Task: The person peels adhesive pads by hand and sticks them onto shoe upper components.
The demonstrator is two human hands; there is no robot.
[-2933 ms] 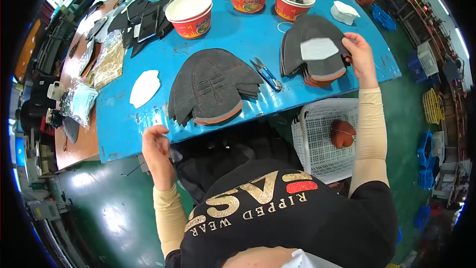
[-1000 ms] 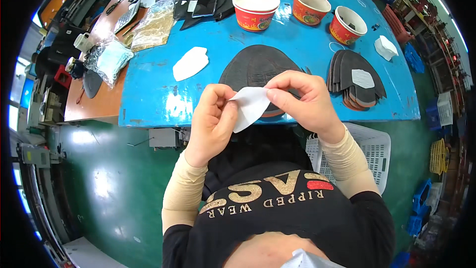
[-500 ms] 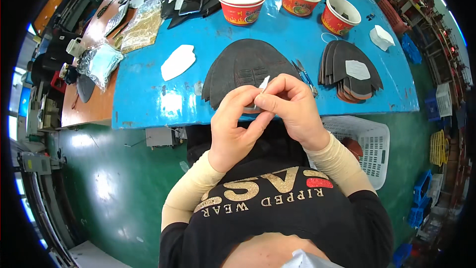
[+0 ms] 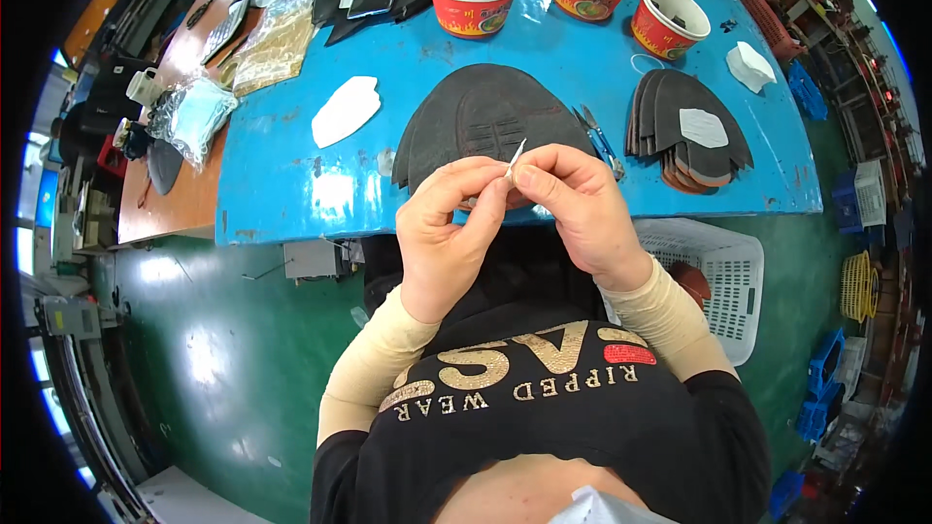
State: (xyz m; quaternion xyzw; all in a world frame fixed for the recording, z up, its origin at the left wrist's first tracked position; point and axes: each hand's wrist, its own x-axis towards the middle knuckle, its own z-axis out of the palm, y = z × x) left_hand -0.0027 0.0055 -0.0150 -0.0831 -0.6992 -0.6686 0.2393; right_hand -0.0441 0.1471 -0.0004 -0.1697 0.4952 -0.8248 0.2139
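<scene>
Between my two hands is a small, thin white piece (image 4: 517,152), perhaps paper or tape, pointing up from the fingertips. My left hand (image 4: 449,223) pinches its lower end with thumb and forefinger. Thumb and forefinger of my right hand (image 4: 581,209) pinch it from the other side. Both hands are held over the table's front edge, in front of a stack of dark, rounded leather-like pieces (image 4: 490,112) with slits in the top one. To the right of that stack lie blue-handled snips (image 4: 596,139).
A second stack of dark pieces (image 4: 670,102) bears a white patch (image 4: 703,128). White cut shapes (image 4: 347,113) and a white wad (image 4: 750,67) lie on the blue table (image 4: 282,175). Red paper tubs (image 4: 473,10) stand behind. A white basket (image 4: 733,296) is below, right.
My left hand has shifted slightly left and its thumb has come up against its forefinger. The white piece now looks narrower and more upright, still between both hands' fingertips.
</scene>
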